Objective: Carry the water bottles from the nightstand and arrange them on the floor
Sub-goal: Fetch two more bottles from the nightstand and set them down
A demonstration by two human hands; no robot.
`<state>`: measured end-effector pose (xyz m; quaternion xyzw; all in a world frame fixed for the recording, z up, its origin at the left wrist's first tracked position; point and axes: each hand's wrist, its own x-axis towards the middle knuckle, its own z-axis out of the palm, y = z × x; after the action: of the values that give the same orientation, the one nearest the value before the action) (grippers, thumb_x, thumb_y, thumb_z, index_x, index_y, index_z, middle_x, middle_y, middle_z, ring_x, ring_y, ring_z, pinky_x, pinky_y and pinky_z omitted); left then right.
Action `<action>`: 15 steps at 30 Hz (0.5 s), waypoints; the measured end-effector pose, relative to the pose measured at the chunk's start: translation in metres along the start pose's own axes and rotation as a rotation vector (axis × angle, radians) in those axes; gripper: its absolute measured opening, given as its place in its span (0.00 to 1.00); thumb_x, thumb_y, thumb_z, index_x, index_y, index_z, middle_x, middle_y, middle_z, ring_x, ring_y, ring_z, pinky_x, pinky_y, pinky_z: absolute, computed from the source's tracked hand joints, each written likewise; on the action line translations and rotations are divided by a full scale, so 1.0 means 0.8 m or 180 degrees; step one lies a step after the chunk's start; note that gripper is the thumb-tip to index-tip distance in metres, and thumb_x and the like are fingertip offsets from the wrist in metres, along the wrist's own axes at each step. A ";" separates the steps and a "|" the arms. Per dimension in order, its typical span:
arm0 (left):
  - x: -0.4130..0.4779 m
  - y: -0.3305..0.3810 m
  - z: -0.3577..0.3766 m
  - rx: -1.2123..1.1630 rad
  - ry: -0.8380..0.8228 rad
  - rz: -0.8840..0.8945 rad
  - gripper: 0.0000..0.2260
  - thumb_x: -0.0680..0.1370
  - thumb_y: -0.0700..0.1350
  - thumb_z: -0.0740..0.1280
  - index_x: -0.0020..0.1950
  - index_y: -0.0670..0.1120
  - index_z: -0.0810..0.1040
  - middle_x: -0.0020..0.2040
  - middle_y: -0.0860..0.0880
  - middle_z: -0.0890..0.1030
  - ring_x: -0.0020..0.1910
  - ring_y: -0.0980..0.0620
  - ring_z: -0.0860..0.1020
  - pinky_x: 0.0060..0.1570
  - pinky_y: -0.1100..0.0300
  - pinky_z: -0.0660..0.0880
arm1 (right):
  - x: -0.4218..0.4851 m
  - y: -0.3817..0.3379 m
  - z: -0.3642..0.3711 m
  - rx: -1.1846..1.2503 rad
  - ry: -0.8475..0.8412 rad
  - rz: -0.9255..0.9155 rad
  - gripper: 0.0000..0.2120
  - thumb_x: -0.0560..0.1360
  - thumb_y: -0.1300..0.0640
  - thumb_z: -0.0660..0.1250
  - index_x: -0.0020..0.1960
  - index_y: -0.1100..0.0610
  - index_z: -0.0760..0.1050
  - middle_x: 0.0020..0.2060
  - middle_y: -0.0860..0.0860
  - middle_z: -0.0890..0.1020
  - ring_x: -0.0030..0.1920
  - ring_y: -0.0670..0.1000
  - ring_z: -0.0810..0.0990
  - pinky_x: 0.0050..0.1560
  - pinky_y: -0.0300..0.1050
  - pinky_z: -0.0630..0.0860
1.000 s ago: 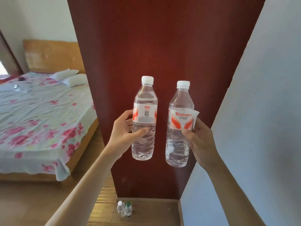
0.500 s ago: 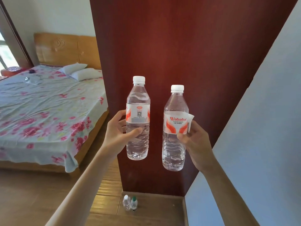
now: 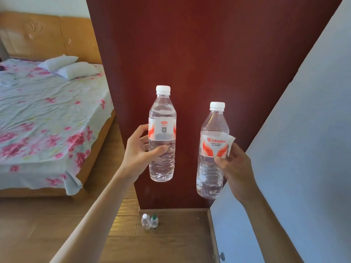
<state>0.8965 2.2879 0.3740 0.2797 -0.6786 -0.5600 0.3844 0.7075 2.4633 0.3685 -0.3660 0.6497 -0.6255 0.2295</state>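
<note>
My left hand (image 3: 139,149) grips a clear water bottle (image 3: 162,118) with a white cap and a red-and-white label, held upright at chest height. My right hand (image 3: 235,168) grips a second water bottle (image 3: 211,149), also white-capped, a little lower; its Wahaha label is peeling at the right edge. Down on the wooden floor (image 3: 180,242), two small bottles stand side by side against the base of the dark red panel: one with a white cap (image 3: 145,221) and one with a green cap (image 3: 154,221). The nightstand is out of view.
A dark red wooden panel (image 3: 199,54) rises straight ahead. A pale blue wall or door (image 3: 303,149) closes off the right side, with a small knob (image 3: 221,256) low down. A bed (image 3: 47,114) with a floral sheet and two pillows fills the left.
The view has shifted closer to the red panel and the floor bottles. Both hands still hold their bottles; the right bottle now sits lower than the left.
</note>
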 end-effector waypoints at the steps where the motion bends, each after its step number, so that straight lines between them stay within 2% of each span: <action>1: 0.002 -0.004 0.002 0.0001 -0.0019 -0.0028 0.32 0.63 0.53 0.78 0.64 0.47 0.73 0.57 0.48 0.83 0.56 0.47 0.83 0.54 0.47 0.81 | 0.001 0.004 -0.001 -0.0014 0.0014 0.0035 0.21 0.68 0.49 0.72 0.60 0.48 0.76 0.52 0.37 0.85 0.57 0.40 0.83 0.58 0.37 0.79; 4: 0.006 -0.015 0.008 0.0013 -0.0041 -0.0112 0.31 0.64 0.51 0.78 0.64 0.48 0.73 0.57 0.49 0.83 0.56 0.48 0.83 0.55 0.48 0.81 | 0.016 0.013 -0.002 0.0027 0.0026 0.0077 0.18 0.72 0.55 0.73 0.61 0.49 0.77 0.52 0.38 0.85 0.57 0.42 0.83 0.56 0.37 0.80; 6: 0.006 -0.023 0.012 0.0051 -0.0036 -0.0175 0.32 0.63 0.53 0.78 0.64 0.47 0.73 0.57 0.49 0.83 0.57 0.47 0.83 0.56 0.45 0.80 | 0.030 0.020 -0.002 0.0107 -0.0037 0.0091 0.17 0.73 0.59 0.73 0.61 0.51 0.77 0.53 0.41 0.86 0.57 0.44 0.84 0.56 0.39 0.80; 11: 0.012 -0.042 0.016 0.0044 0.0066 -0.0388 0.33 0.63 0.54 0.78 0.65 0.48 0.72 0.58 0.47 0.83 0.58 0.45 0.82 0.57 0.40 0.79 | 0.070 0.026 0.006 0.0113 -0.0172 0.0077 0.17 0.75 0.61 0.72 0.63 0.54 0.77 0.51 0.38 0.86 0.55 0.41 0.84 0.51 0.32 0.79; 15: 0.017 -0.060 0.021 0.0095 0.0134 -0.0470 0.33 0.63 0.53 0.78 0.65 0.50 0.72 0.58 0.48 0.83 0.58 0.45 0.82 0.56 0.40 0.79 | 0.095 0.045 0.007 0.0215 -0.0294 0.0189 0.17 0.75 0.63 0.72 0.61 0.52 0.77 0.51 0.39 0.86 0.56 0.42 0.84 0.52 0.33 0.79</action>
<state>0.8724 2.2761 0.3289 0.3465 -0.6561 -0.5706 0.3519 0.6575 2.3996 0.3447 -0.3671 0.6275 -0.6225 0.2899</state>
